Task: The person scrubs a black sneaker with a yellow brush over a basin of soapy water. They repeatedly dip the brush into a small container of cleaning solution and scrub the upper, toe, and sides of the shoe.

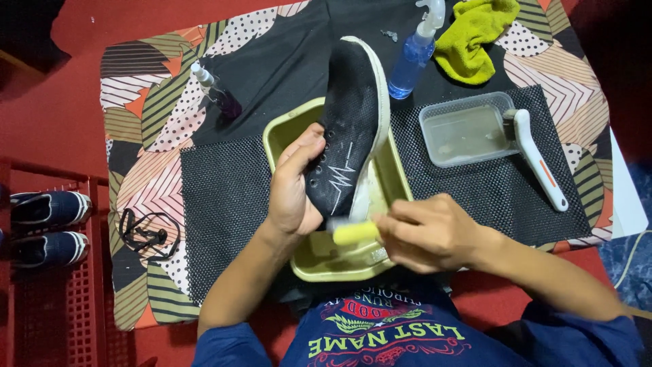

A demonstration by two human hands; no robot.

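Black shoe (350, 122) gripped by left hand (293, 183), right hand (424, 231) — yellow brush (354, 233)

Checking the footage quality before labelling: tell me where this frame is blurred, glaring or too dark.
Head view: the yellow brush in the right hand is smeared by motion; the shoe held by the left hand is sharp; a faint sheen shows on the tub; the frame corners fall into dark shadow; no strong glare anywhere.

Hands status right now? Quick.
Left hand: closed around the black shoe.
Right hand: closed on a yellow brush.
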